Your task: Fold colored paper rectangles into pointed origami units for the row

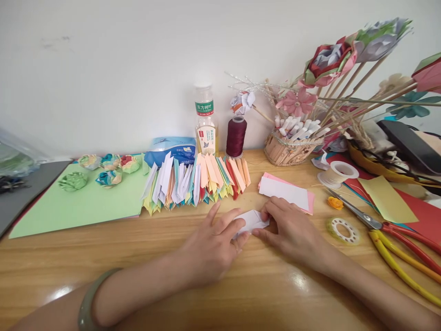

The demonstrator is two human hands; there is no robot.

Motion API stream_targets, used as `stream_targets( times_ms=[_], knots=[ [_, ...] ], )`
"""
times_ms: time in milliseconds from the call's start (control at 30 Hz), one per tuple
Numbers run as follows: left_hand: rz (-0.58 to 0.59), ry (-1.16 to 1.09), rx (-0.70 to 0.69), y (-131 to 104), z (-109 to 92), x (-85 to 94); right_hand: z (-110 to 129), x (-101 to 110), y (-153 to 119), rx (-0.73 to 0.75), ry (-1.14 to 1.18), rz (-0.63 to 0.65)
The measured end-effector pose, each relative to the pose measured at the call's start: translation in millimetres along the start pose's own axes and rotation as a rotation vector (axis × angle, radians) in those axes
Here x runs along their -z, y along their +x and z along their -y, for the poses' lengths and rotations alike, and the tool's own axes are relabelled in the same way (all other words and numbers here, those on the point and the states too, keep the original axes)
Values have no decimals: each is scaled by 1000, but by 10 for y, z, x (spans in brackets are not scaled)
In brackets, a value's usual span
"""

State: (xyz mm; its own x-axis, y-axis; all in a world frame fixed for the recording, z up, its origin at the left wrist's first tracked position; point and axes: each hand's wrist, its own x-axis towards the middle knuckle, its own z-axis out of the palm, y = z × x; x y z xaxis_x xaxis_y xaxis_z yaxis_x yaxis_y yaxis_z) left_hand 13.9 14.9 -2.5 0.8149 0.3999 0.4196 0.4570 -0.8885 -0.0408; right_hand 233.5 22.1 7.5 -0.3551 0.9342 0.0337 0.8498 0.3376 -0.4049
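Note:
A small folded sheet of white paper [253, 219] lies low over the wooden table between my two hands. My left hand [220, 239] holds its left end between the thumb and the nearer fingers, while a farther finger is lifted and spread. At the right end, my right hand [287, 225] pinches the paper's pointed corner between thumb and fingers. Just behind my right hand sits a stack of white and pink paper slips [285, 192]. Beyond my left hand stands a long row of folded coloured paper pieces [193, 181].
Scissors [374, 223], a tape roll [342, 231] and a cream thread spool [338, 173] lie at right. Behind are a bottle [206, 124], a maroon thread cone [236, 137] and a pen basket [291, 149]. Several paper flowers [73, 181] rest on green paper [89, 207] at left.

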Motion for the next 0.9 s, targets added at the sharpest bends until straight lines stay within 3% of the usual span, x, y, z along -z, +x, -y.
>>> stream_targets(
  times_ms=[267,533,700,900],
  knots=[
    [-9,-5,6,-49,43,26,-79,66,25,25,120,64],
    [142,-34,-14,-9,121,243,-155,78,34,77,221,100],
    [141,-57,-57,19,138,284,-166,113,-4,104,228,91],
    [40,-3,-114,15,157,180,-9,241,-99,375,-48,38]
  ],
)
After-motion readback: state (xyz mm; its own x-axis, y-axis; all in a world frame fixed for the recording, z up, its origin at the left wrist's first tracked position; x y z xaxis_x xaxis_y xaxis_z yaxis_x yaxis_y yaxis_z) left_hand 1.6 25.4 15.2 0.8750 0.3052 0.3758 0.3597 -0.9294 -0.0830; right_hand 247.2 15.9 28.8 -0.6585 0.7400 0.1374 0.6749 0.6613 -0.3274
